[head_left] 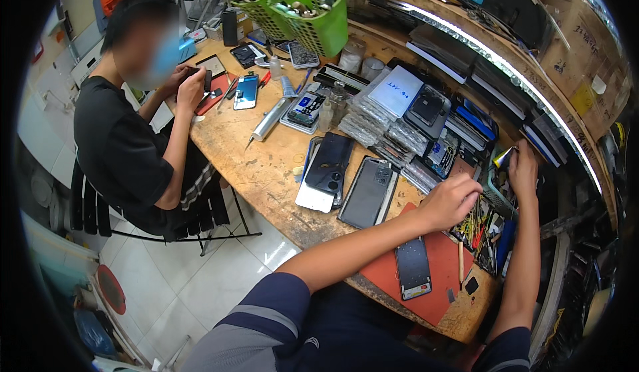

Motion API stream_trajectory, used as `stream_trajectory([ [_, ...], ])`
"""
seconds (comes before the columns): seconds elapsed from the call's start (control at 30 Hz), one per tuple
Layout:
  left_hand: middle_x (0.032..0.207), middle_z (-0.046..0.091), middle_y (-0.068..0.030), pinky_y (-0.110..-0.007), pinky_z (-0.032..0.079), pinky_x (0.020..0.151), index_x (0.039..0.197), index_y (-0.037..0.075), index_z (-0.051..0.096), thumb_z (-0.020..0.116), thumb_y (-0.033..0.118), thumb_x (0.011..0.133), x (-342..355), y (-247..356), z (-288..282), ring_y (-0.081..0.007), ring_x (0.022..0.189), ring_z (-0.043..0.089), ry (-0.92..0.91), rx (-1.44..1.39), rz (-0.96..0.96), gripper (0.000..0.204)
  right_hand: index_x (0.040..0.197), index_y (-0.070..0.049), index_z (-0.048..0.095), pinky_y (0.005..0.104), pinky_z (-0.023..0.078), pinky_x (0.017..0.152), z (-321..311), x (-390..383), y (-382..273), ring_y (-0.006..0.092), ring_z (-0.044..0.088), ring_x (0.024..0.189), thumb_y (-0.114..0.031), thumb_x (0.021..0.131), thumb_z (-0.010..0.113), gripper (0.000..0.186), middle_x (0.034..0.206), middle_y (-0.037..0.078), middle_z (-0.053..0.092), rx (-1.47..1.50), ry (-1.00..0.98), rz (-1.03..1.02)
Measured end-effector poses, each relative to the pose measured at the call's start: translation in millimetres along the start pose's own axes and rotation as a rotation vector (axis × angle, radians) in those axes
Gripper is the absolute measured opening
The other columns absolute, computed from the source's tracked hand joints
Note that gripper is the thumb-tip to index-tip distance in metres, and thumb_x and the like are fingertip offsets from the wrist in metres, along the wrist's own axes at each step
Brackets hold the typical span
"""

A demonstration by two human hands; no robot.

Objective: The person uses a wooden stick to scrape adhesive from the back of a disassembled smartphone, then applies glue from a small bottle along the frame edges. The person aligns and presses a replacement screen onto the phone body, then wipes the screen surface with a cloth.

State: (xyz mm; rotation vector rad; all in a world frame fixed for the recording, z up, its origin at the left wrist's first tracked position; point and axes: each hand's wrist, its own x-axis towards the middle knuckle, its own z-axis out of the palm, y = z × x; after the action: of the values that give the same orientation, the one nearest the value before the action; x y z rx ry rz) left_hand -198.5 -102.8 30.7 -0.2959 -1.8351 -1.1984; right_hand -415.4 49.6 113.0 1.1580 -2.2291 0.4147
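Note:
My left hand [454, 203] is raised over the bench with its fingers curled together; whatever they may hold is hidden. At the right, my right hand [524, 167] reaches to a grey-green plastic basket [494, 193], its fingers closed at a small yellow and silver tube-like thing [504, 157]. On the red mat [379, 263] in front of me lies a dark phone part [414, 269], a flat frame or screen, below my left forearm. A thin wooden-coloured stick [460, 263] and a small black piece [472, 285] are beside it.
Several phones [326, 166] and a large dark phone [366, 192] lie left of my arm. Behind are stacked bagged parts [373, 116] and a green basket [309, 16] of tools. A co-worker [130, 119] sits at the left with a phone. Tools [482, 235] crowd the right edge.

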Motion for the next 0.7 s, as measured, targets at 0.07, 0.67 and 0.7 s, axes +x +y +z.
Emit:
stream_trajectory([
  [0.07, 0.102, 0.061, -0.0175, -0.041, 0.055, 0.079, 0.122, 0.003, 0.064, 0.067, 0.009, 0.099, -9.5, -1.8, 0.3, -0.0356, 0.086, 0.066, -0.002, -0.147, -0.143, 0.025, 0.118, 0.001, 0.060, 0.0512, 0.048, 0.084, -30.9, -35.7, -43.6, 0.0458, 0.060, 0.097, 0.003, 0.098, 0.053, 0.021, 0.100, 0.023, 0.060, 0.098, -0.039, -0.152],
  [0.67, 0.084, 0.065, -0.0179, -0.048, 0.051, 0.067, 0.102, 0.002, 0.055, 0.070, 0.018, 0.100, -50.1, 15.6, 18.2, -0.0426, 0.080, 0.067, -0.360, -0.158, -0.206, 0.022, 0.109, -0.003, 0.054, 0.0221, 0.049, 0.075, -33.0, -183.0, -120.7, 0.0074, 0.061, 0.083, -0.016, 0.110, 0.060, 0.014, 0.093, 0.004, 0.065, 1.431, -0.149, 0.654],
  [0.7, 0.084, 0.065, -0.0176, -0.047, 0.051, 0.067, 0.103, 0.002, 0.056, 0.070, 0.019, 0.100, -50.0, 16.8, 20.2, -0.0424, 0.080, 0.067, -0.327, -0.175, -0.187, 0.022, 0.109, -0.004, 0.054, 0.0229, 0.049, 0.077, -32.4, -182.0, -119.5, 0.0077, 0.060, 0.084, -0.015, 0.110, 0.060, 0.013, 0.093, 0.004, 0.064, 1.401, -0.122, 0.640],
])
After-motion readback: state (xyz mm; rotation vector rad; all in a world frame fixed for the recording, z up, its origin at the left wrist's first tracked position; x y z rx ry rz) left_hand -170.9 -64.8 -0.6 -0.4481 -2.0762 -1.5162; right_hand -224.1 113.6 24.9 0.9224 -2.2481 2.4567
